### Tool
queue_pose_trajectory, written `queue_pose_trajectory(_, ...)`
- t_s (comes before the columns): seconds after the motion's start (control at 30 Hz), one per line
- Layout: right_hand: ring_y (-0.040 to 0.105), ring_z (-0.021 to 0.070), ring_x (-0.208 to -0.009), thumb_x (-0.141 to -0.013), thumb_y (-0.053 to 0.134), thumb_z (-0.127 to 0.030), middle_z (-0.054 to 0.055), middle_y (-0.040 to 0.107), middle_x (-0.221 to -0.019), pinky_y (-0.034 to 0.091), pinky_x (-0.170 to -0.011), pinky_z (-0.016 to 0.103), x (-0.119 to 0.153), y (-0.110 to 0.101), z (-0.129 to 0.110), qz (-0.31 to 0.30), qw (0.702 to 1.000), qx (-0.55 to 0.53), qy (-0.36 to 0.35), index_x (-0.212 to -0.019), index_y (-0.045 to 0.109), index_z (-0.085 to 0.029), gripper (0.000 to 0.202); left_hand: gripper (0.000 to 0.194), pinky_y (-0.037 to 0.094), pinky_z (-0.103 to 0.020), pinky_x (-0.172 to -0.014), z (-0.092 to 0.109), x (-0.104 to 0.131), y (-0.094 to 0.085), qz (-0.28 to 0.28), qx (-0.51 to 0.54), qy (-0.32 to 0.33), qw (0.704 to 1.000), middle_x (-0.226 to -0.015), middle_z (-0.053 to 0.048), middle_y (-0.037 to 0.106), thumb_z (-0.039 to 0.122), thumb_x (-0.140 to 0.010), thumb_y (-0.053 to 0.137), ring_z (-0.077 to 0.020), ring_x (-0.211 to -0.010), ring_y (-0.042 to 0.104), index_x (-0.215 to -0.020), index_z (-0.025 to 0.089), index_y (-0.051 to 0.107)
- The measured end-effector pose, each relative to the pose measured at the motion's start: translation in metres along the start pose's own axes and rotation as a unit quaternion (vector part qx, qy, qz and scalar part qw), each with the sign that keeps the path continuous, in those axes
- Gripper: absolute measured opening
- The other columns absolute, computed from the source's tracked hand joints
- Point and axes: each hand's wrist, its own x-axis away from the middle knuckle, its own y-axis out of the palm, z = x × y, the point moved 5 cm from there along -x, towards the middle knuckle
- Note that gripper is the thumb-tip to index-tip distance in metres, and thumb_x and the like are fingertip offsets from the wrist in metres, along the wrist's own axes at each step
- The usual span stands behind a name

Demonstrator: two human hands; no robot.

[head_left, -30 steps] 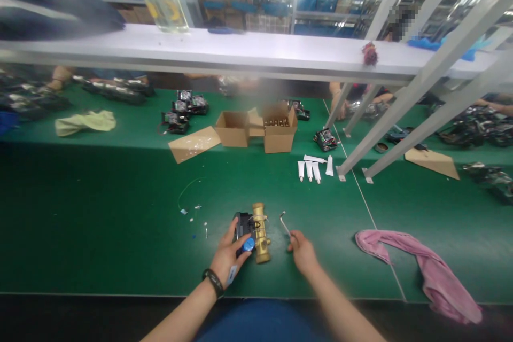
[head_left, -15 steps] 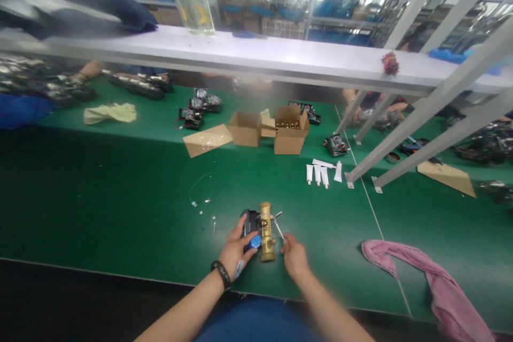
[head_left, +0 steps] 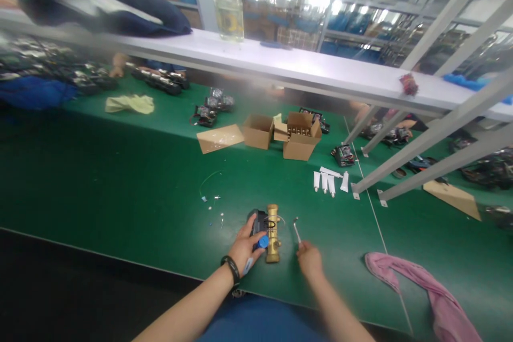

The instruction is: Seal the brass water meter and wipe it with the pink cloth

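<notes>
A wide green tabletop (head_left: pixel 120 181) fills most of the view, running away under a long white shelf (head_left: pixel 280 67) held up by slanted grey metal struts (head_left: pixel 433 133). On the shelf stand a clear bottle (head_left: pixel 228 2) and a dark blue bundle of cloth (head_left: pixel 132 2). At the lower right of the tabletop lies a crumpled pink cloth (head_left: pixel 425 291); far off on the left lies a pale yellow cloth (head_left: pixel 130 103). Near the middle back sit two open cardboard boxes (head_left: pixel 286 136), with a flat piece of cardboard (head_left: pixel 219 138) just beside them on the left. Right of the boxes, a row of small white tubes (head_left: pixel 329 180) lies near the foot of a strut. Dark small devices (head_left: pixel 210 109) are scattered along the far edge, where other people's hands are partly seen, blurred.

Close to the near edge, the brass pipe fitting (head_left: pixel 273 232) with a black box fixed on its left side lies on the tabletop, its long axis pointing away from the person. The left hand (head_left: pixel 245 246), with a dark band on the wrist, rests on the black box, fingers wrapped over it in a holding grip, touching a small blue cap (head_left: pixel 262 241). The right hand (head_left: pixel 309 259) is just to the right of the fitting, apart from it, its grip pinched around a thin bent metal key (head_left: pixel 296 228) that points up and away. A few tiny parts and a thin wire (head_left: pixel 210 195) lie left of the fitting.
</notes>
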Motion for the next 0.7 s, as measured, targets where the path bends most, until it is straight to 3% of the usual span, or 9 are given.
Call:
queue_pose_trajectory(0.13, 0.059, 0.0137, -0.059, -0.082, 0.035, -0.031, 0.004, 0.063, -0.073, 0.042, -0.052, 0.022, 0.015, -0.022, -0.003, -0.007, 0.996, -0.089, -0.012, -0.089, 0.049, -0.018, 0.02, 0.043, 0.029, -0.047, -0.102, 0.001, 0.001, -0.004, 0.007, 0.012, -0.006, 1.0, -0.147, -0.001, 0.009, 0.014, -0.066, 0.066, -0.0312, -0.126, 0.027, -0.107, 0.027, 0.061)
queue_pose_trajectory(0.23, 0.055, 0.0135, -0.057, -0.079, 0.043, -0.034, 0.0, 0.062, -0.072, 0.041, -0.054, 0.023, 0.031, -0.034, -0.023, -0.025, 0.988, -0.135, -0.073, -0.099, 0.047, -0.019, 0.025, 0.041, 0.03, -0.046, -0.101, 0.002, 0.001, -0.006, 0.01, 0.015, -0.007, 1.0, -0.146, -0.001, 0.01, 0.014, -0.065, 0.065, -0.032, -0.125, 0.029, -0.104, 0.026, 0.063)
queue_pose_trajectory(0.33, 0.053, 0.0146, -0.058, -0.082, 0.041, -0.041, -0.002, 0.057, -0.064, 0.039, -0.056, 0.024, 0.042, -0.037, -0.047, -0.068, 0.984, -0.109, -0.126, -0.109, 0.048, -0.019, 0.036, 0.042, 0.03, -0.046, -0.101, 0.002, 0.002, -0.006, 0.008, 0.012, -0.002, 1.0, -0.147, 0.0, 0.006, 0.012, -0.064, 0.063, -0.0316, -0.125, 0.029, -0.104, 0.026, 0.062)
queue_pose_trajectory(0.43, 0.051, 0.014, -0.058, -0.083, 0.039, -0.042, -0.002, 0.053, -0.06, 0.037, -0.056, 0.024, 0.045, -0.029, -0.063, -0.087, 0.98, -0.079, -0.161, -0.086, 0.056, -0.019, 0.029, 0.042, 0.029, -0.045, -0.101, 0.001, 0.002, -0.005, 0.009, 0.012, 0.001, 1.0, -0.147, 0.0, 0.005, 0.011, -0.064, 0.063, -0.0311, -0.126, 0.027, -0.103, 0.026, 0.062)
queue_pose_trajectory(0.5, 0.049, 0.0134, -0.058, -0.083, 0.04, -0.039, -0.001, 0.053, -0.06, 0.034, -0.055, 0.023, 0.043, -0.022, -0.069, -0.073, 0.98, -0.055, -0.178, -0.074, 0.053, -0.019, 0.026, 0.043, 0.03, -0.045, -0.101, 0.001, 0.002, -0.005, 0.011, 0.012, 0.001, 1.0, -0.147, 0.0, 0.004, 0.01, -0.063, 0.062, -0.031, -0.126, 0.027, -0.103, 0.026, 0.062)
queue_pose_trajectory(0.7, 0.046, 0.0133, -0.055, -0.085, 0.037, -0.042, -0.002, 0.049, -0.057, 0.03, -0.053, 0.023, 0.035, -0.018, -0.066, 0.012, 0.987, -0.004, -0.161, -0.069, 0.05, -0.019, 0.03, 0.044, 0.03, -0.043, -0.101, 0.002, 0.001, -0.007, 0.01, 0.013, 0.0, 1.0, -0.147, 0.0, 0.004, 0.01, -0.062, 0.062, -0.0315, -0.125, 0.028, -0.103, 0.025, 0.063)
